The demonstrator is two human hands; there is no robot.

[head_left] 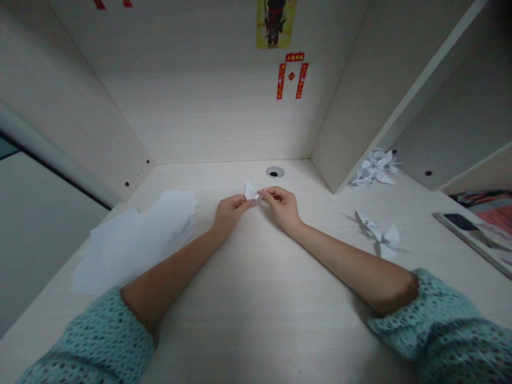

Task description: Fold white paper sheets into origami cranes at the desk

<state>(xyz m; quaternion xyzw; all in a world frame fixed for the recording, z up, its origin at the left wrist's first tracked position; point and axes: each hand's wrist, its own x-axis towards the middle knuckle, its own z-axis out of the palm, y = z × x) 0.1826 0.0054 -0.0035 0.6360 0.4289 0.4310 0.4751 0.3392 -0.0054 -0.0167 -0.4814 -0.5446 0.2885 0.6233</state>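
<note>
A small folded piece of white paper point(251, 191) was pinched between the two hands, which were brought together over the middle of the pale wooden desk point(256, 298). The left hand point(231, 210) was closed on its lower edge and the right hand point(282, 205) was clamped on its right corner by the fingertips, so that the paper was held just above the desk surface, in front of the round cable hole point(274, 172).

The grip was kept on very little paper, and a slip could be judged likely if the fingertips were pulled apart too briskly. A crease could be set crooked, since the piece was small and partly hidden by the fingers; its exact shape could not be told. A tear at the pinched corner could be caused by too hard a tug.

A loose stack of white sheets point(136, 240) lay near the left forearm and could be swept askew by the sleeve. Finished paper cranes point(378, 234) lay to the right, with more piled point(375, 168) in the shelf corner, well apart from the hands.
</note>
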